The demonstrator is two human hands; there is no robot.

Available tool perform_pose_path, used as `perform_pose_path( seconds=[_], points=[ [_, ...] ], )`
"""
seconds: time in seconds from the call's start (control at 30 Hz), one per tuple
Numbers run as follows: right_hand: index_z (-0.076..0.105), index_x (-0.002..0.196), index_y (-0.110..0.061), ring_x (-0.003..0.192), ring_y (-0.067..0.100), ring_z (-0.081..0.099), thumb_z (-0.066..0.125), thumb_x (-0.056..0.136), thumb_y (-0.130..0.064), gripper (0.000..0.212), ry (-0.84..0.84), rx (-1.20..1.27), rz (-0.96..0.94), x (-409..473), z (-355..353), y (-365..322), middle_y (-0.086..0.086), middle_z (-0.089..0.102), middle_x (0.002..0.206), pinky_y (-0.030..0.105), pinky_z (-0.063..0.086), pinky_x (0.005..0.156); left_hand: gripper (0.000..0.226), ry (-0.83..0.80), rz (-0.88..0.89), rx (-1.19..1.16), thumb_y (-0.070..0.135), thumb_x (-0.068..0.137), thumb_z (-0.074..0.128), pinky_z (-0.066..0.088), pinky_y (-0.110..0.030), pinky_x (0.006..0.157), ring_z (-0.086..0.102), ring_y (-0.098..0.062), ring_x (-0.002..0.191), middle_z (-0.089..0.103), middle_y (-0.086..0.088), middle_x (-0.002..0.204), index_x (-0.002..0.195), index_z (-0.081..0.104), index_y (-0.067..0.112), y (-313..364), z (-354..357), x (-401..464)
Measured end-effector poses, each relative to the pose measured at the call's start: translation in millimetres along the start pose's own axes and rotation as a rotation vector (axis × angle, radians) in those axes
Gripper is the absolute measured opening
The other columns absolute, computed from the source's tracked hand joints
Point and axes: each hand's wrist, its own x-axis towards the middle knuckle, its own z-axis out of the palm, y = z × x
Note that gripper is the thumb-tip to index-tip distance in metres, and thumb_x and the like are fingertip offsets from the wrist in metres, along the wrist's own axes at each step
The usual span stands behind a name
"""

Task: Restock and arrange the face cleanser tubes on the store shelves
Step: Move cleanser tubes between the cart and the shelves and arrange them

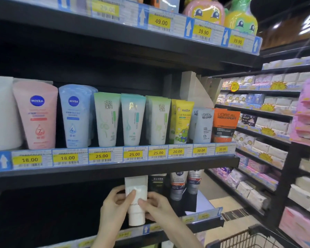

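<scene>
A white cleanser tube (136, 210) stands cap-down on the lower shelf (200, 221), just below the middle shelf's edge. My left hand (115, 210) holds it from the left, thumb on its front. My right hand (155, 206) grips it from the right, fingers curled around its side. Right of it stand a dark tube (157, 183) and two grey-and-orange men's tubes (178, 185). On the middle shelf (115, 169) a row of tubes faces out: pink Nivea (36, 115), blue Nivea (73, 115), several green-white tubes (107, 120), a yellow tube (180, 122), and L'Oreal tubes (224, 126).
A black wire basket (254, 238) sits at the bottom right. Price tags line each shelf edge. Across the aisle on the right, shelves (258, 133) hold packs of pads and tissues. The lower shelf left of my hands is dark. Toy-shaped bottles (204, 11) stand on the top shelf.
</scene>
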Motion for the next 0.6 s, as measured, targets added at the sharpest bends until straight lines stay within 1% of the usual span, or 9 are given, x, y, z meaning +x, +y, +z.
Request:
perform_pose_path(
  seconds=[0.07,0.1,0.13,0.2,0.27,0.37,0.43,0.5,0.6],
  points=[
    [0.057,0.104,-0.015,0.091,0.01,0.064,0.065,0.087,-0.015,0.018,0.049,-0.05,-0.04,2,-1,2,0.004,0.065,0.102,0.022,0.054,0.081,0.023,-0.034,0.063,0.139,0.025,0.083,0.067,0.045,-0.019,0.071,0.062,-0.009,0.085,0.066,0.005,0.09,0.103,0.056,0.027,-2,-3,-1],
    [0.056,0.104,-0.016,0.091,0.009,0.063,0.065,0.087,-0.015,0.019,0.074,-0.069,-0.062,3,-1,2,0.002,0.065,0.101,0.021,0.053,0.082,0.024,-0.028,0.114,0.262,0.026,0.085,0.066,0.045,-0.018,0.073,0.061,-0.009,0.088,0.064,0.007,0.094,0.107,0.056,0.026,-6,-6,-2],
    [0.056,0.104,-0.016,0.089,0.008,0.063,0.065,0.087,-0.015,0.02,0.098,-0.083,-0.084,5,-2,3,0.0,0.064,0.099,0.017,0.052,0.078,0.025,0.009,0.212,0.435,0.026,0.085,0.065,0.047,-0.022,0.076,0.061,-0.012,0.091,0.064,0.006,0.096,0.109,0.059,0.023,-12,-12,-4],
    [0.055,0.105,-0.016,0.085,0.003,0.062,0.066,0.086,-0.015,0.022,0.144,-0.106,-0.12,12,-3,5,-0.001,0.064,0.099,0.01,0.048,0.068,0.021,0.118,0.434,0.829,0.03,0.086,0.06,0.051,-0.039,0.074,0.066,-0.021,0.086,0.068,0.0,0.092,0.101,0.067,0.017,-27,-26,-5],
    [0.052,0.108,-0.016,0.085,-0.001,0.06,0.066,0.086,-0.014,0.026,0.173,-0.13,-0.144,23,-4,8,0.001,0.064,0.107,0.008,0.046,0.065,0.036,0.217,0.536,1.081,0.038,0.086,0.041,0.046,-0.05,0.076,0.063,-0.021,0.086,0.069,-0.001,0.084,0.089,0.071,0.018,-42,-38,-8],
    [0.049,0.109,-0.018,0.085,-0.002,0.058,0.065,0.087,-0.011,0.028,0.189,-0.165,-0.166,39,-3,11,-0.002,0.061,0.107,0.005,0.045,0.064,0.045,0.338,0.649,1.189,0.038,0.085,0.034,0.037,-0.055,0.084,0.06,-0.021,0.09,0.069,-0.003,0.081,0.08,0.073,0.016,-56,-55,-9],
    [0.049,0.111,-0.018,0.09,0.0,0.056,0.065,0.086,-0.012,0.029,0.194,-0.211,-0.172,49,0,15,-0.004,0.061,0.107,0.006,0.044,0.067,0.061,0.386,0.688,1.196,0.043,0.095,0.023,0.035,-0.056,0.085,0.056,-0.019,0.091,0.07,-0.003,0.078,0.077,0.074,0.016,-64,-64,-6],
    [0.05,0.116,-0.012,0.094,0.005,0.057,0.064,0.086,-0.01,0.033,0.198,-0.23,-0.17,58,4,21,-0.001,0.062,0.108,0.007,0.045,0.068,0.076,0.36,0.662,1.18,0.049,0.097,0.01,0.035,-0.053,0.086,0.049,-0.016,0.093,0.07,-0.003,0.077,0.076,0.074,0.015,-68,-70,-5],
    [0.05,0.118,-0.005,0.098,0.013,0.061,0.065,0.086,-0.008,0.036,0.233,-0.246,-0.15,69,10,30,0.005,0.064,0.112,0.012,0.049,0.075,0.079,0.318,0.659,1.192,0.048,0.097,0.007,0.034,-0.047,0.086,0.052,-0.016,0.09,0.07,-0.002,0.073,0.073,0.074,0.015,-73,-73,-5]
  ],
)
